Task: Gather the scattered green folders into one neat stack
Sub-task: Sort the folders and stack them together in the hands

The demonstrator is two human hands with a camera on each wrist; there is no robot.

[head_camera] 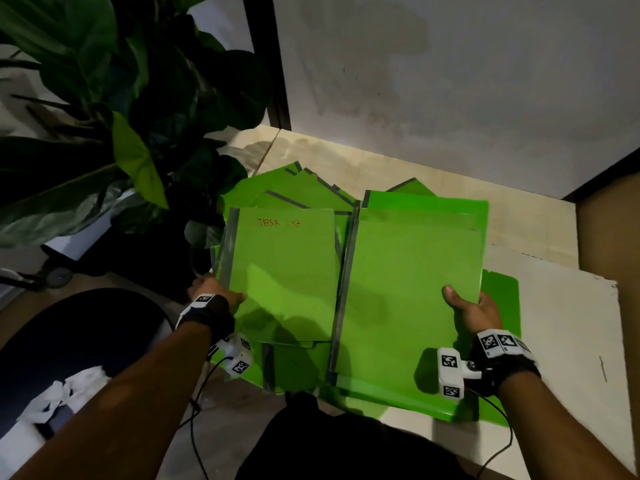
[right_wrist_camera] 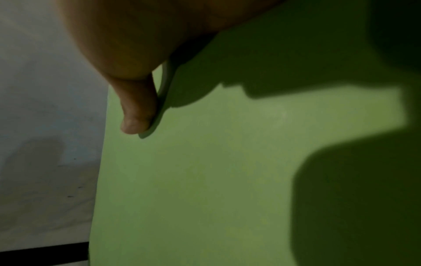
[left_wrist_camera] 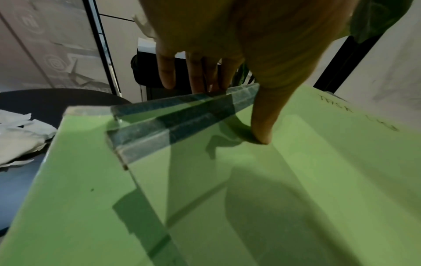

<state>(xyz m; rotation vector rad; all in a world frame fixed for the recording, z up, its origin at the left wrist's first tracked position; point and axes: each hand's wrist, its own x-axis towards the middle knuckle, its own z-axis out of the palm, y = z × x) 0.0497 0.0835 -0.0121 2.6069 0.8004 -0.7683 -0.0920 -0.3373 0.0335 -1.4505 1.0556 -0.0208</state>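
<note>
2 hands' fingers hidden under green folders (head_camera: 408,289).

Thumb (right_wrist_camera: 139,108) atop green folder (right_wrist_camera: 205,180)

You hold two bunches of green folders side by side, each made of several bright green card covers with grey taped spines on their left edges. The left bunch (head_camera: 287,271) has "TASK LIST" written in red near its top. The right bunch (head_camera: 412,289) sits slightly fanned, its upper edges stepped. More green folders (head_camera: 294,188) lie scattered flat behind them, overlapping at angles, and another folder (head_camera: 502,306) lies flat under the right bunch.
</note>
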